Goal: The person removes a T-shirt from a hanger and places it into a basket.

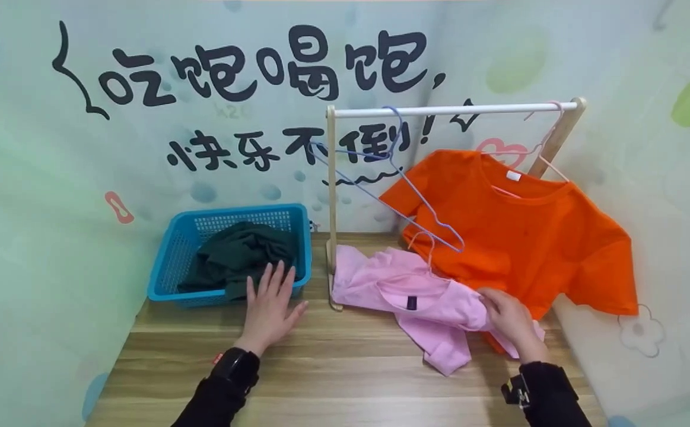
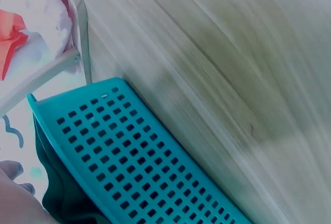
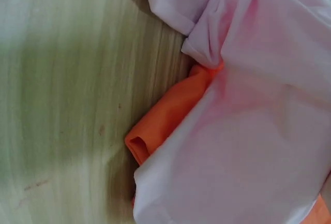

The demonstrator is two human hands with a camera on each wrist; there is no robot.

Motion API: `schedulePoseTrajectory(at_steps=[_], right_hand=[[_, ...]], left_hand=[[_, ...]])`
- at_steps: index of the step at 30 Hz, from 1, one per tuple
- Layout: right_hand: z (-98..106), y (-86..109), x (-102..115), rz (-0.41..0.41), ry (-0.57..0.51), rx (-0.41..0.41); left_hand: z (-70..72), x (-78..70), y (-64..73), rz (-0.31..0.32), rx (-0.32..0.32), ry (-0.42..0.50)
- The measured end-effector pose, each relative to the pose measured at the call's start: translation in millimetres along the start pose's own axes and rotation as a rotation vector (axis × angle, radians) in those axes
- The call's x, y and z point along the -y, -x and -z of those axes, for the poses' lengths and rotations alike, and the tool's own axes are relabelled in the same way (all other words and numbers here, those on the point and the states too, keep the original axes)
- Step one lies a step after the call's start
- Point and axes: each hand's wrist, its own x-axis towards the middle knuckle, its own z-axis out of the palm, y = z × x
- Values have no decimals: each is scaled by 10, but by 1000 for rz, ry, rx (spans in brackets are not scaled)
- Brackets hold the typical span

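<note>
In the head view, the fingers of my left hand (image 1: 270, 308) are straight and spread above the near rim of the blue basket (image 1: 202, 296). The dark green cloth (image 1: 238, 255) lies in this basket, ahead and a little to the left of them; whether they touch it, I cannot tell. The fingers of my right hand (image 1: 509, 317) pinch the pink shirt (image 1: 448, 311) at its right end. This shirt lies on the worktop (image 1: 350, 367), its long axis running left from my right hand, the nearer one, to the foot of the rack (image 1: 332, 196).

In the left wrist view, the cloth shows behind the basket wall, beside a part of my left hand.

In the right wrist view, the pink shirt partly covers an orange shirt (image 3: 168, 120); the pinch itself is not visible there.
</note>
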Motion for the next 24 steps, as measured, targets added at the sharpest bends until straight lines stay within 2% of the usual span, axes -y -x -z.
schedulePoseTrajectory(at_steps=[7,11,15,19,24], right_hand=[[-35,60,23,48,10,-25],[-8,70,75,177,71,-70],[73,25,170,341,112,-155],[148,-56,267,471,81,-242],[163,-135,390,585,16,-300]], left_hand=[[-49,-130,-35,-2,10,-5],[-82,-229,-65,-36,-6,1],[-100,-376,-113,-78,-10,9],[-97,-539,-156,-115,-16,36],[-64,-711,-200,-158,-45,46]])
